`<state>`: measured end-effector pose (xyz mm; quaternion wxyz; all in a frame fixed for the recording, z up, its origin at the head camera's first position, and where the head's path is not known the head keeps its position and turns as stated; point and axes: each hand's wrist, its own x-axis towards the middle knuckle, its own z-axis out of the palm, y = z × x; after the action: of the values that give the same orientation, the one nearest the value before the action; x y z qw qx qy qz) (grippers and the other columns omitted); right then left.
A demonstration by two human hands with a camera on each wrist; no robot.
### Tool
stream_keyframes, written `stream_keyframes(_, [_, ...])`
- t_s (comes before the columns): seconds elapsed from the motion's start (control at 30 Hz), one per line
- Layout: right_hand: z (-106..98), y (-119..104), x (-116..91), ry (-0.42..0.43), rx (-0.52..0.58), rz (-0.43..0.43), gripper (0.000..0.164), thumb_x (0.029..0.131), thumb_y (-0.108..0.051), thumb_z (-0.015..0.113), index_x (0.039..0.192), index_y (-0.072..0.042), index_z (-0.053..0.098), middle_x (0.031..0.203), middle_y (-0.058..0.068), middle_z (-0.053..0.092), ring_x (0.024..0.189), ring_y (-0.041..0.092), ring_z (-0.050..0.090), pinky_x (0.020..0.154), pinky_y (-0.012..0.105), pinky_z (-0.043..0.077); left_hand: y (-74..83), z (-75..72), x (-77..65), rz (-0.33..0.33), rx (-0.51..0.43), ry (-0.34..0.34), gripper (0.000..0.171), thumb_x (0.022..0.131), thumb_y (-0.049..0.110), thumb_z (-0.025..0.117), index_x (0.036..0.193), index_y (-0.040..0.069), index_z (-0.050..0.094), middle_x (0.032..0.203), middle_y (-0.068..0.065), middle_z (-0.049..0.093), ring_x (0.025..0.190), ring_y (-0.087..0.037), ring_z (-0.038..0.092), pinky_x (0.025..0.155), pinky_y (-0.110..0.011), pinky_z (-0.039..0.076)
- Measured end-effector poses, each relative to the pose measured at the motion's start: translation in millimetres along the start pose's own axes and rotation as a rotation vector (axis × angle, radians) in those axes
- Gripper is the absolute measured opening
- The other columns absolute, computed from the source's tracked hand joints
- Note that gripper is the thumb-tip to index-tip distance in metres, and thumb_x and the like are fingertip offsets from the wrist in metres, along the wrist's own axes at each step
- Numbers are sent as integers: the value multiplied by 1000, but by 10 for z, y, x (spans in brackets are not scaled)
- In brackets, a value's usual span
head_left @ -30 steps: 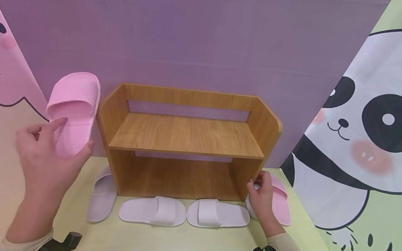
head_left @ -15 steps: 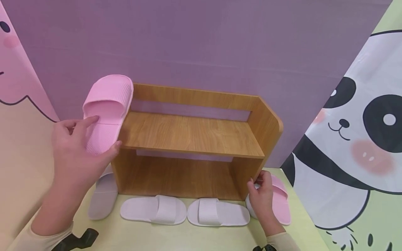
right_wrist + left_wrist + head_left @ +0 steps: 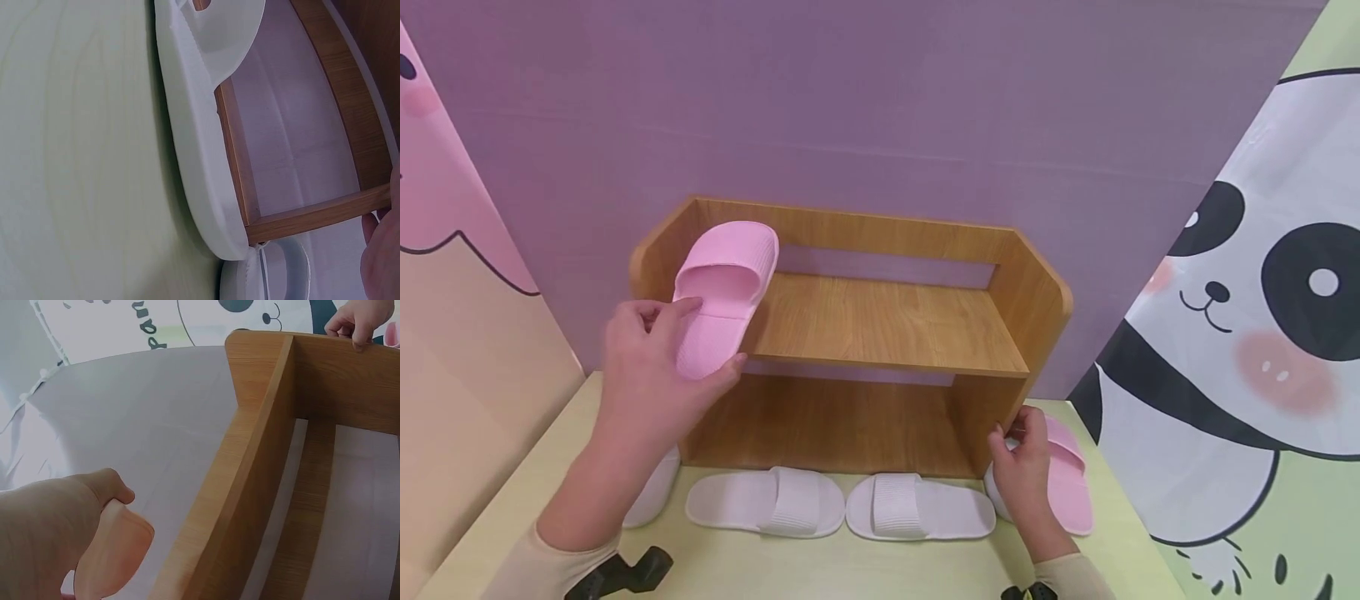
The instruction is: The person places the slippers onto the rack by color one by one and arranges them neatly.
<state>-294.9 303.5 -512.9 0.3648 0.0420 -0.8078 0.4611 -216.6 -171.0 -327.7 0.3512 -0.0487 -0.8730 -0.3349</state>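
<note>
My left hand (image 3: 651,375) holds a pink slipper (image 3: 730,246) by its sides, toe up, thumb on the right edge. The slipper overlaps the left part of the upper shelf in the head view. In the left wrist view the slipper (image 3: 119,556) shows close by the thumb, beside the wooden rack. My right hand (image 3: 1026,475) grips the front edge of the right side panel of the two-tier wooden rack (image 3: 887,325), low down. Beside that hand lie another pink slipper (image 3: 1071,496) and a partly hidden white slipper (image 3: 995,493).
Two white slippers (image 3: 726,502) (image 3: 958,511) lie end to end along the rack's front on the pale table (image 3: 820,571). Another slipper (image 3: 653,496) at the left is mostly hidden behind my left arm. A purple backdrop (image 3: 880,100) stands behind the rack.
My left hand has carried the pink slipper right, from left of the rack to in front of its upper shelf, and lately a little down. The right hand stays put.
</note>
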Motion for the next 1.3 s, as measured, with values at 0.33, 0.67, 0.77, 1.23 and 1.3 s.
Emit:
stream_keyframes(0.33, [8, -3, 3, 13, 47, -55, 26, 93, 9, 64, 118, 6, 57, 109, 13, 62, 96, 17, 63, 85, 16, 49, 10, 131, 76, -38, 78, -56, 65, 90, 39, 85, 142, 4, 69, 134, -29, 54, 127, -50, 47, 94, -65, 47])
stream_keyframes(0.67, [5, 33, 4, 2, 44, -57, 26, 93, 11, 64, 117, 5, 57, 110, 13, 62, 99, 9, 61, 85, 21, 51, -8, 254, 162, -19, 179, -99, 60, 90, 43, 83, 126, -3, 69, 125, -34, 55, 119, -53, 50, 93, -67, 48])
stream_keyframes(0.77, [9, 34, 6, 4, 41, -61, 25, 93, 8, 64, 117, 5, 57, 109, 14, 62, 98, 11, 61, 84, 19, 51, -7, 276, 182, -34, 203, -128, 64, 91, 43, 82, 130, -5, 68, 126, -35, 55, 121, -53, 48, 94, -67, 49])
stream_keyframes(1.23, [9, -4, -7, -2, 23, -44, 27, 94, 11, 64, 119, 5, 56, 111, 16, 61, 100, 7, 59, 86, 16, 48, 15, 346, 292, -45, 271, -149, 68, 92, 44, 80, 132, -8, 66, 124, -35, 57, 120, -52, 50, 92, -66, 53])
stream_keyframes(1.3, [10, -4, -9, 1, 24, -49, 27, 94, 11, 64, 119, 5, 56, 111, 16, 60, 100, 8, 59, 86, 16, 48, 12, 359, 305, -52, 276, -158, 69, 92, 45, 80, 135, -7, 65, 125, -35, 57, 120, -52, 50, 93, -66, 54])
